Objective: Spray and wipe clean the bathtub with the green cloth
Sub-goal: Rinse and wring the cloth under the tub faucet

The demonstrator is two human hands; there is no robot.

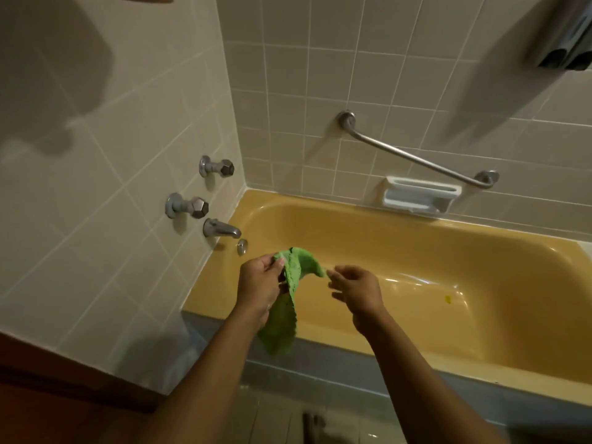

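Left grip [261, 283] clenches the green cloth [293, 283] by its top edge; the cloth hangs over the bathtub [416, 238] near the tap [221, 229]. Your right grip [357, 288] sits at the far corner, can't tell if it's pinching. Speck [448, 299] on tub floor, no bottle in view: spray & wipe prob. both left.

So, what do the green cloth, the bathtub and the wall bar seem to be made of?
Green cloth: soft knitted or terry-like fabric; it hangs limp, with a nubby surface.
Bathtub: glossy yellow enamel or acrylic, cannot tell which; it shows bright reflections.
Wall bar: metal, likely steel, with a dull grey sheen.
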